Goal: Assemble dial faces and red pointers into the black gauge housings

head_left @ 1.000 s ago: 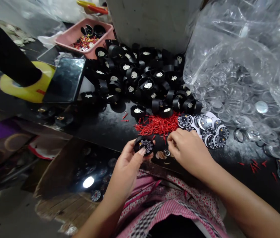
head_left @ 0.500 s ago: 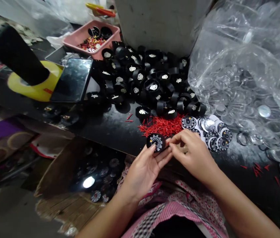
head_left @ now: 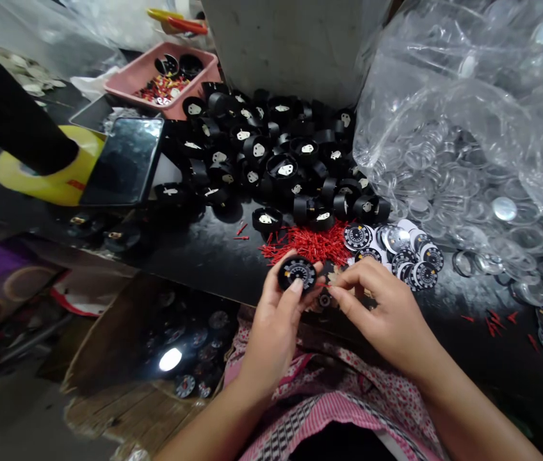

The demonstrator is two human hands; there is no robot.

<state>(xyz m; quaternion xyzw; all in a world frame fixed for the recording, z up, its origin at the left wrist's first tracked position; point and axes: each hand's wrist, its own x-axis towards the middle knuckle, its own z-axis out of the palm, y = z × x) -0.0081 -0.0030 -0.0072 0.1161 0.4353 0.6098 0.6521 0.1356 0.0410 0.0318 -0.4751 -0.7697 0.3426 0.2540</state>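
Left hand (head_left: 274, 310) wrapped round black dial (head_left: 297, 267), thumb on face; right hand (head_left: 381, 306), grip pinched on red pointer (head_left: 324, 285)

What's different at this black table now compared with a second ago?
The left hand has moved rightward, bringing the black-rimmed dial closer to the right hand. A small red piece now shows in the right hand's fingertips; when it was picked up is unclear. Unchanged: the left hand's hold on the dial, the red pile and the black cases.
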